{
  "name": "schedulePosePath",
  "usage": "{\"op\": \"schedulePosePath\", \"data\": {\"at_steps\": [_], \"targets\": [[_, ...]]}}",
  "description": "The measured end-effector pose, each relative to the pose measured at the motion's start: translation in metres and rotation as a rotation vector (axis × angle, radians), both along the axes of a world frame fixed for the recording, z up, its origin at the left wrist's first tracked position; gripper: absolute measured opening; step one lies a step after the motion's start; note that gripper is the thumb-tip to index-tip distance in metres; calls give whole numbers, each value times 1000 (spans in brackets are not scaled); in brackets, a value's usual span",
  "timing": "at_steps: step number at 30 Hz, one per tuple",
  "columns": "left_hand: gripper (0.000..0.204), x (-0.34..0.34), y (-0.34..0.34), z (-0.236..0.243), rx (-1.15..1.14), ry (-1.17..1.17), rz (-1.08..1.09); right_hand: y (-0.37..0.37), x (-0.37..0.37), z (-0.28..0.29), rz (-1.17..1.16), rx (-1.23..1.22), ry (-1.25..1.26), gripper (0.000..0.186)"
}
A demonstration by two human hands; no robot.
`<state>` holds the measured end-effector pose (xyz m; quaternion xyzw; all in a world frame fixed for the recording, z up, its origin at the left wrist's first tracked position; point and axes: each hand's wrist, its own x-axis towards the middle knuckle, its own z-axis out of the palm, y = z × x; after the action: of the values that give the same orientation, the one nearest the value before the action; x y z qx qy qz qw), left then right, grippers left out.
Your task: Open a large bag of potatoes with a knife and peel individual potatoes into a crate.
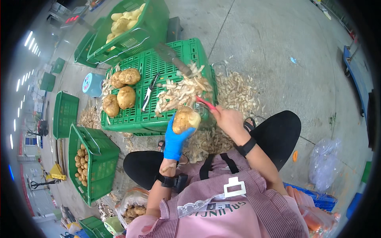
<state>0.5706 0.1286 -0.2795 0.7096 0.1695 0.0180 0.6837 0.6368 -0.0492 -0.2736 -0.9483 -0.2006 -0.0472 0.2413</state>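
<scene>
Left hand (175, 138) cups the part-peeled potato (183, 119) by the green crate (135, 123); right hand (230, 122) grips the red peeler (207, 104). Potato judged firm, slippery where bare; best held by skin.

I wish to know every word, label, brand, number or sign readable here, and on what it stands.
I do not copy wording, only tell its place:
Pink shirt: dark printed letters across the chest.
Blue bucket: small marks, too blurred to read.
Device at upper left: red glowing display, too blurred to read.
Held potato and red-handled tool: no readable text.
</scene>
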Motion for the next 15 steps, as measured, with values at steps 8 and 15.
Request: {"op": "schedulePosePath", "data": {"at_steps": [8,15], "targets": [[77,4,-5,10,226,-38,46,25,-19,-2,124,212,-172,26],[74,1,-7,2,365,-113,56,13,-25,0,46,176,18,25]]}}
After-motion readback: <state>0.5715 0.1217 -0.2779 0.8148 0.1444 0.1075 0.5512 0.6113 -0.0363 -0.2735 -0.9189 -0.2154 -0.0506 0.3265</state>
